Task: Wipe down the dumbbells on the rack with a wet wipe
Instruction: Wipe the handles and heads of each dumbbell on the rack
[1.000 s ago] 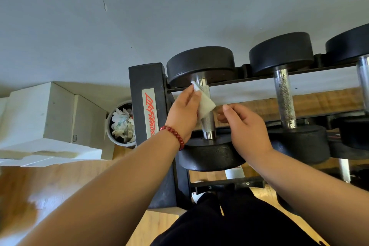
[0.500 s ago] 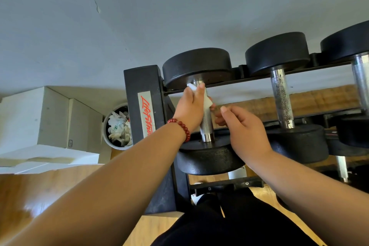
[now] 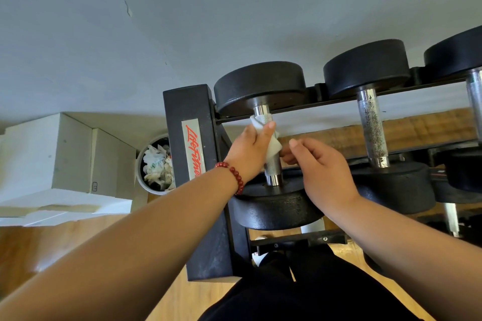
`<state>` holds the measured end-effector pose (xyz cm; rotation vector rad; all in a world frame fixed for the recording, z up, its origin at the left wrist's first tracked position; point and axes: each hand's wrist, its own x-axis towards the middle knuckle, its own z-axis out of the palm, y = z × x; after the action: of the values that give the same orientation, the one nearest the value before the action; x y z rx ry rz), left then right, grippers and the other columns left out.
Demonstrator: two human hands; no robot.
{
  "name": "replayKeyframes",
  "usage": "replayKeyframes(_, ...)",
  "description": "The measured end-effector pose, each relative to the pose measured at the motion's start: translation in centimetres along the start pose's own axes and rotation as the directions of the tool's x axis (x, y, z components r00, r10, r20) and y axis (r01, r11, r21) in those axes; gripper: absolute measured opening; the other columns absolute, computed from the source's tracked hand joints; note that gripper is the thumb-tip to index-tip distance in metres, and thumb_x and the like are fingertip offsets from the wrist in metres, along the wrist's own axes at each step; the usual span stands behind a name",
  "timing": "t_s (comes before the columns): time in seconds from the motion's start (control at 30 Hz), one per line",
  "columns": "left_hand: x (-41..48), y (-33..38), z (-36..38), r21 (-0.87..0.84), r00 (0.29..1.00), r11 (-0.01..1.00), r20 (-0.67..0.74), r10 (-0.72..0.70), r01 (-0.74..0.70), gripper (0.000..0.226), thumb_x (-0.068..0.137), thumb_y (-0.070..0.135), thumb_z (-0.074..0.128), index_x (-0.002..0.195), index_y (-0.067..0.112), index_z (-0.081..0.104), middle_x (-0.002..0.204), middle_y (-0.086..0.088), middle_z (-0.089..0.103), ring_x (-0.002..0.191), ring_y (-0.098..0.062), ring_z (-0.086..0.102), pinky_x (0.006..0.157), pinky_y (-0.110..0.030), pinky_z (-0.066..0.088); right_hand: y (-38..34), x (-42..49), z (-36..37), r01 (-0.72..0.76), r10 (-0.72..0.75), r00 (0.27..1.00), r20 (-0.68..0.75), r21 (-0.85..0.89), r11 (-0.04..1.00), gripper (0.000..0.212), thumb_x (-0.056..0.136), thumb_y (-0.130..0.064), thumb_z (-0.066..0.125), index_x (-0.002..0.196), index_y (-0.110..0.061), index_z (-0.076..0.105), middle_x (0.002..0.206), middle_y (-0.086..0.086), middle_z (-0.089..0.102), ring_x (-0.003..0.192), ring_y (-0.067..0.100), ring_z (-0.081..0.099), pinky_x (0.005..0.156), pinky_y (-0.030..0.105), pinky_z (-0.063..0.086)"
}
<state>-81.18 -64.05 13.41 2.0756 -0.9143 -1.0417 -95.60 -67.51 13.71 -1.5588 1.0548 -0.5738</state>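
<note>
A black dumbbell [image 3: 260,86] with a knurled chrome handle lies at the left end of the black rack [image 3: 193,190]. My left hand [image 3: 249,151], with a red bead bracelet on the wrist, presses a white wet wipe [image 3: 272,143] against that handle, fingers wrapped around wipe and bar. My right hand [image 3: 320,172] is just right of the handle, fingers curled, fingertips touching the wipe's lower edge. A second dumbbell [image 3: 367,68] with a speckled, dirty handle rests to the right, and a third dumbbell [image 3: 459,52] shows at the frame's edge.
A grey wall is behind the rack. A round bin [image 3: 154,164] with crumpled wipes stands left of the rack, beside white cardboard boxes [image 3: 52,159]. More dumbbells sit on a lower tier at right. Wooden floor and my dark trousers fill the bottom.
My left hand slid the wipe along the handle towards the far head and back a little. The right hand stayed close beside the handle.
</note>
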Motion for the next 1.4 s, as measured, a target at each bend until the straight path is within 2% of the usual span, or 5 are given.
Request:
replayKeyframes(0.13,1.1,1.3,-0.4,-0.044,0.995,0.998,-0.086,-0.049,0.045,0.042,0.100,0.053,0.034,0.097,0.015,0.051,0.082,0.003,0.058,0.068,-0.003,0.053,0.057,-0.015,0.044,0.1,0.0,0.0,-0.012,0.012,1.000,-0.007,0.003,1.000,0.027,0.099,-0.026,0.051,0.082,-0.017,0.071,0.080,-0.011,0.069,0.081,0.004,0.064,0.080,0.025,0.049)
replayKeyframes(0.33,0.2,1.6,0.2,0.016,0.994,0.997,-0.076,-0.072,0.074,0.060,0.101,0.052,0.028,0.131,0.001,0.036,0.086,-0.006,0.054,0.074,-0.015,0.056,0.060,-0.027,0.046,0.0,0.0,-0.1,-0.009,0.009,1.000,-0.001,-0.002,1.000,0.026,0.098,-0.026,0.051,0.085,-0.016,0.072,0.081,-0.013,0.070,0.080,0.001,0.064,0.077,0.018,0.048)
replayKeyframes(0.5,-0.1,0.5,0.9,-0.031,0.984,0.995,-0.148,-0.095,0.092,0.052,0.103,0.021,0.038,0.149,0.004,0.020,0.136,-0.024,0.032,0.129,-0.037,0.033,0.104,-0.039,0.036,0.2,0.0,-0.1,-0.015,0.015,1.000,-0.021,-0.003,1.000,0.026,0.098,-0.026,0.052,0.085,-0.015,0.072,0.081,-0.009,0.070,0.082,0.003,0.064,0.077,0.017,0.049)
replayKeyframes(0.87,1.0,1.7,0.5,0.053,0.969,0.998,-0.247,-0.018,0.032,0.041,0.100,0.050,0.035,0.102,0.010,0.044,0.075,0.006,0.047,0.064,-0.003,0.047,0.047,-0.014,0.032,-0.1,-0.2,-0.2,0.001,0.000,1.000,-0.024,0.004,1.000,0.026,0.098,-0.024,0.053,0.079,-0.022,0.069,0.076,-0.013,0.069,0.077,-0.002,0.062,0.069,0.007,0.043)
replayKeyframes(1.4,1.2,0.9,-0.2,0.028,0.998,0.999,-0.066,-0.017,0.019,0.048,0.098,0.057,0.034,0.102,0.012,0.049,0.085,0.001,0.055,0.075,-0.009,0.054,0.061,-0.023,0.042,-0.5,-0.2,-0.2,0.023,-0.024,0.999,0.021,0.042,0.999,0.025,0.099,-0.023,0.052,0.081,-0.026,0.070,0.076,-0.016,0.069,0.077,-0.002,0.063,0.074,0.012,0.047)
